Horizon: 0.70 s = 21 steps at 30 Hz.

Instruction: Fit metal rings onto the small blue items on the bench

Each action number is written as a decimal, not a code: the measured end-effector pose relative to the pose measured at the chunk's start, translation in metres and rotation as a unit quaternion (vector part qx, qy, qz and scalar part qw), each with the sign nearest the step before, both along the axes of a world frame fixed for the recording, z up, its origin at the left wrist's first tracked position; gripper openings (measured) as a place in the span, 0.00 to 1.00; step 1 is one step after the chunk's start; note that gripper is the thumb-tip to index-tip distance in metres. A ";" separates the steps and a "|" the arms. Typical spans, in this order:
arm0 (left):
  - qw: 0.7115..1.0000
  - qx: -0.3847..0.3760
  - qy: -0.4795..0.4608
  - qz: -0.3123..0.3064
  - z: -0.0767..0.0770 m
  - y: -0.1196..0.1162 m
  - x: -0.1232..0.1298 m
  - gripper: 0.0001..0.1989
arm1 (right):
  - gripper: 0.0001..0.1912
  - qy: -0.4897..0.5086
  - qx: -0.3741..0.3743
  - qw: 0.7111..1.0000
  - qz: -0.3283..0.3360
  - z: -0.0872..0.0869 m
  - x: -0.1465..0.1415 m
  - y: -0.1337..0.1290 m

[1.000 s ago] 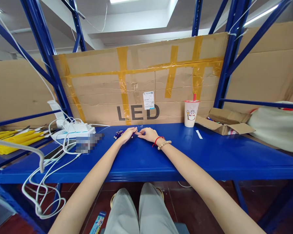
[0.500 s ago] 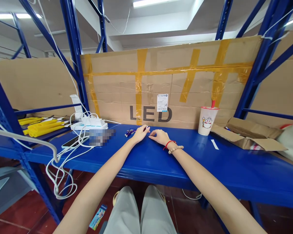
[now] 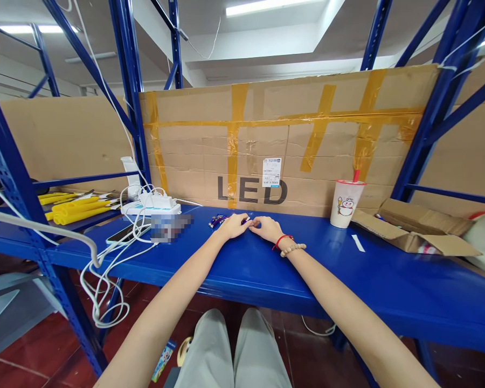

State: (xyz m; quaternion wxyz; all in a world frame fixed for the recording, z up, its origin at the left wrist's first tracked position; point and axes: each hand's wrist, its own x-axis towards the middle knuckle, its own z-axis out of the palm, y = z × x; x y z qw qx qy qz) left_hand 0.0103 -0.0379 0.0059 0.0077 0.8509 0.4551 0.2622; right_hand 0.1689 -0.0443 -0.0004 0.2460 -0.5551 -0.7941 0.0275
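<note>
My left hand (image 3: 235,226) is closed above the blue tabletop (image 3: 262,275), its fingers pinching something small and dark that I cannot make out. Fingertips of my right hand (image 3: 267,228) meet those of the left, bent in a pinch; whatever they hold is too small to name. A red cord and a beaded bracelet (image 3: 293,249) circle the right wrist. Just left of my left hand lies a small pile of shiny dark-blue and metallic pieces (image 3: 217,221), partly hidden behind that hand.
A paper cup (image 3: 345,205) with a red straw stands at right, beside a white strip (image 3: 358,243) and an open cardboard box (image 3: 412,229). Left are a power strip (image 3: 157,206), tangled white cables (image 3: 105,293), a phone (image 3: 123,234) and yellow-handled tools (image 3: 83,209). Cardboard (image 3: 186,156) walls the back.
My two hands have come together, the right fingertips now touching the left ones. The whole view has shifted slightly.
</note>
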 end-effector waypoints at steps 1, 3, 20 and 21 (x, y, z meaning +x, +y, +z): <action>1.000 -0.001 0.003 0.003 0.000 0.000 0.000 0.13 | 0.08 0.000 0.000 1.000 -0.001 0.000 0.000 0.000; 1.000 -0.003 0.010 0.009 0.000 0.000 0.000 0.13 | 0.09 0.000 0.002 1.000 -0.003 0.000 0.000 0.000; 0.999 -0.010 0.044 0.023 0.001 0.001 -0.003 0.14 | 0.16 -0.039 -0.006 0.999 -0.016 0.002 -0.002 -0.002; 0.999 -0.010 0.044 0.024 0.001 0.001 -0.003 0.14 | 0.17 -0.044 -0.007 0.999 -0.013 0.002 -0.002 -0.002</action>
